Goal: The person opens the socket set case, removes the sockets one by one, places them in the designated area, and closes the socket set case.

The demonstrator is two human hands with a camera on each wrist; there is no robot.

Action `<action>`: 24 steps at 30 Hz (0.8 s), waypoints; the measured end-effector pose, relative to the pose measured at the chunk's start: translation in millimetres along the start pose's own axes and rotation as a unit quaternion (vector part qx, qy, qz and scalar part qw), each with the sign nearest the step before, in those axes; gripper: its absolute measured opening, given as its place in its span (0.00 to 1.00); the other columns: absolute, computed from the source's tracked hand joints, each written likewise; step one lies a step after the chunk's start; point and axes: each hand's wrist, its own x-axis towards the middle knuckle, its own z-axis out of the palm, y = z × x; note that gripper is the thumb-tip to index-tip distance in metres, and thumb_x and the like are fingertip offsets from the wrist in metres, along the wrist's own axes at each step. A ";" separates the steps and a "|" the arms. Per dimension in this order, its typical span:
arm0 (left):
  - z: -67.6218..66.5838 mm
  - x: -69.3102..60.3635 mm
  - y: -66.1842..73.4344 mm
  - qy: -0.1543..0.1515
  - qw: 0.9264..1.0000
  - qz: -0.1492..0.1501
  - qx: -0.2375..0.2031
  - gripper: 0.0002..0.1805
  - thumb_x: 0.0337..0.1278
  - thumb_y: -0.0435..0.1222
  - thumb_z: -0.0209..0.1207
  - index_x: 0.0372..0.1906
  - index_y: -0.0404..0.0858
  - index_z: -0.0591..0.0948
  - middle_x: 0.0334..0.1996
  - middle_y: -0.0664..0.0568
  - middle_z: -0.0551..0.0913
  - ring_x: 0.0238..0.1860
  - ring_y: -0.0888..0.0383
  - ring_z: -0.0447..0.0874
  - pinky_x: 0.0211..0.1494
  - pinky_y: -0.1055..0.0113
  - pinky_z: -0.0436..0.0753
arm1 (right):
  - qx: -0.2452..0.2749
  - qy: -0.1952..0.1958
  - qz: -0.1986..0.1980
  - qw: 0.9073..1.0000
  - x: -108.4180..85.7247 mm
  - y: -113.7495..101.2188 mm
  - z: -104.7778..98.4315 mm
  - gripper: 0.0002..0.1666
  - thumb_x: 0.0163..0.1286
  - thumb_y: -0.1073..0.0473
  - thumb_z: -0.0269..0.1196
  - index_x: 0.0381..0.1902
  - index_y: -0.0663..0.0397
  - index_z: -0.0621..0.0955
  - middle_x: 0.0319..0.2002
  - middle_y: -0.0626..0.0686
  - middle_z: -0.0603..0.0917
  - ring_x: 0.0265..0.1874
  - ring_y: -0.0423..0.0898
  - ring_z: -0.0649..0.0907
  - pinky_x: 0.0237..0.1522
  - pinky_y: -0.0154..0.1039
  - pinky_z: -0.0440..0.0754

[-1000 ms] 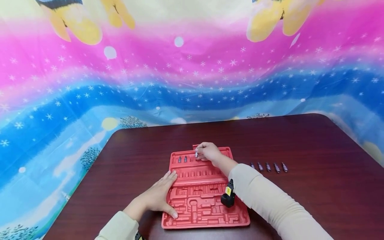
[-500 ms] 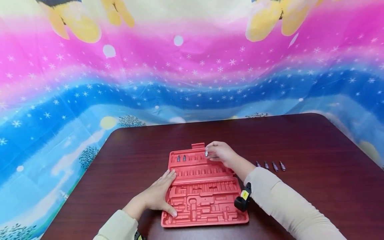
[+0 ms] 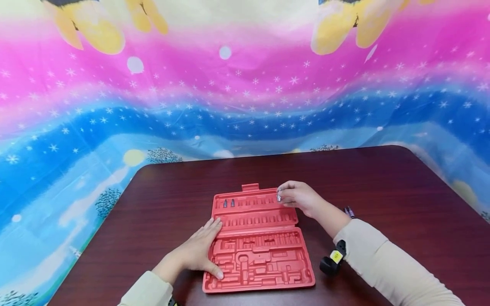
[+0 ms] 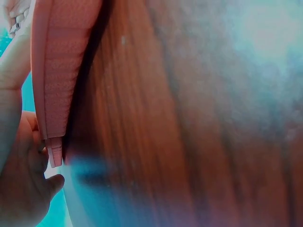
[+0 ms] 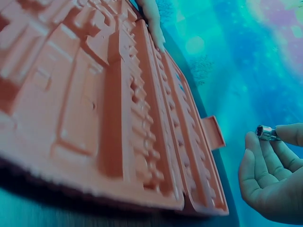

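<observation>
A red moulded tool case (image 3: 264, 255) lies open flat on the table, its many slots facing up. My left hand (image 3: 195, 248) rests on the case's left edge with fingers straight and thumb spread. Above the upper right corner of the case, my right hand (image 3: 300, 199) pinches a small silver socket (image 3: 279, 197). In the right wrist view the socket (image 5: 267, 133) shows its hollow end between thumb and fingertips. Two dark bits, a left bit (image 3: 225, 203) and a right bit (image 3: 232, 202), sit in the upper row of slots.
More dark bits (image 3: 349, 212) lie on the table to the right, partly hidden behind the right forearm. A latch flap (image 3: 250, 187) sticks out from the case's far edge. The dark wooden table (image 3: 183, 182) ends at a colourful printed cloth (image 3: 245, 85).
My right hand has moved right, from over the upper row of slots to the case's upper right corner, still pinching the socket. The left hand has stayed on the case.
</observation>
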 end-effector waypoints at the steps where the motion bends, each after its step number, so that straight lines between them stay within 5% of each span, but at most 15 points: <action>1: -0.2 -0.1 0.2 0.000 1.000 0.001 0.000 0.68 0.15 0.67 0.60 0.65 0.31 0.49 0.65 0.43 0.45 0.65 0.49 0.37 0.62 0.52 0.47 | 0.000 -0.001 -0.003 1.000 -2.5 0.0 -3.7 0.11 0.61 0.64 0.53 0.40 0.68 0.71 0.25 0.51 0.78 0.30 0.49 0.79 0.43 0.48 0.73; 17: -2.6 -1.3 3.6 -0.003 1.000 -0.004 -0.005 0.67 0.16 0.66 0.62 0.64 0.30 0.50 0.65 0.42 0.46 0.65 0.48 0.37 0.62 0.51 0.47 | 0.006 0.037 0.001 0.999 -38.4 8.6 -69.5 0.15 0.62 0.61 0.54 0.42 0.68 0.70 0.31 0.50 0.79 0.33 0.44 0.80 0.40 0.42 0.76; 24: -2.1 -0.9 3.6 -0.004 1.000 -0.005 -0.004 0.67 0.16 0.66 0.61 0.65 0.31 0.50 0.65 0.42 0.46 0.65 0.48 0.37 0.62 0.52 0.47 | 0.037 0.057 0.006 0.998 -54.0 15.4 -94.1 0.10 0.62 0.61 0.55 0.40 0.60 0.72 0.30 0.47 0.79 0.32 0.41 0.80 0.38 0.37 0.77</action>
